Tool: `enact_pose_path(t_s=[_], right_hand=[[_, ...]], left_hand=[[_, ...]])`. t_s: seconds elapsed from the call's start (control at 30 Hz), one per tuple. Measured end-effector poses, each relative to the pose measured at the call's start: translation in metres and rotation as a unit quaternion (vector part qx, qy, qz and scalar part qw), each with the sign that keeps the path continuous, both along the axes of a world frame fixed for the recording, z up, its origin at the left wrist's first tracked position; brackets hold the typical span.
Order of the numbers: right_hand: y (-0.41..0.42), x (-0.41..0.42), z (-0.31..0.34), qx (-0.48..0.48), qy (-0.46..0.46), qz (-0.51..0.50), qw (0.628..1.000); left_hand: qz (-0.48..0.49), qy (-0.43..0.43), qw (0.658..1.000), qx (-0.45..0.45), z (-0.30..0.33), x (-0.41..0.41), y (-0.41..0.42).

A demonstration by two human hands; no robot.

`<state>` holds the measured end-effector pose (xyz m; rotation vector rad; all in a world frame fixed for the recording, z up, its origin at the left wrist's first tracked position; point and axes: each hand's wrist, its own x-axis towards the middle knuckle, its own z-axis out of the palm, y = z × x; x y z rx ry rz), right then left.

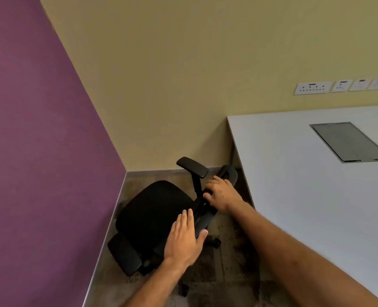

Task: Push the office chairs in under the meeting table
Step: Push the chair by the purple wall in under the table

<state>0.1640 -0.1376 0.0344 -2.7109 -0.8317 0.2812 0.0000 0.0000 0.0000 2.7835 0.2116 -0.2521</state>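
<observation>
Down at the lower centre of the frame, a black office chair (157, 218) stands on the dark mottled floor (232, 273), in the corner where the purple wall (39, 151) on the left meets the yellow wall (172, 74) at the top. The chair is just beside the white bench (305, 185) that fills the right side of the frame, and it sits outside the bench edge, not under it. Its seat faces the purple wall; one armrest (192, 166) rises near the middle of the frame and another armrest (125, 254) sits lower left. A caster (214, 242) shows below the seat.

The right hand (222, 193) is on the top edge of the chair's backrest (228, 172), its fingers (210, 185) curled over and clenched on that edge. The left hand (183, 238) lies flat with fingers (187, 218) straight and released, the palm against the back of the chair near the seat; the thumb spreads to the right.

A grey rectangular hatch (349, 141) is set into the bench top at the right. White wall sockets (338, 86) line the yellow wall above it.
</observation>
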Motion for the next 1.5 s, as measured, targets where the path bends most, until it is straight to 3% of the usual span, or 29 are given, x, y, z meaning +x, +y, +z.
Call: enact_pose_path(t_s=[0.13,0.47,0.63,0.87,1.0,1.23,1.4,1.5], right_hand=[[-0.002,-0.004,-0.023,-0.055,0.002,0.013,0.998],[-0.019,-0.041,-0.033,-0.049,-0.052,0.019,0.997],[-0.017,-0.095,-0.04,-0.036,-0.064,0.044,0.996],[-0.024,-0.167,-0.028,0.021,0.052,0.065,0.996],[-0.057,-0.191,-0.041,0.025,0.02,0.069,0.997],[-0.052,-0.239,-0.057,0.086,-0.042,0.073,0.993],[-0.048,-0.231,-0.041,0.159,0.066,0.044,0.984],[-0.059,-0.203,-0.025,0.299,0.141,-0.043,0.943]], left_hand=[[-0.001,-0.002,1.0,0.011,-0.003,0.002,0.004],[-0.061,-0.011,0.996,0.064,-0.015,-0.026,0.02],[-0.037,-0.012,0.998,0.049,-0.014,-0.071,0.059],[0.028,0.0,0.998,0.048,-0.004,-0.141,0.083],[0.006,0.001,0.998,0.065,-0.004,-0.172,0.093],[-0.023,0.001,0.997,0.073,-0.003,-0.197,0.116],[-0.035,0.026,0.997,0.063,0.012,-0.173,0.116],[-0.051,-0.004,0.998,0.042,0.023,-0.129,0.098]])
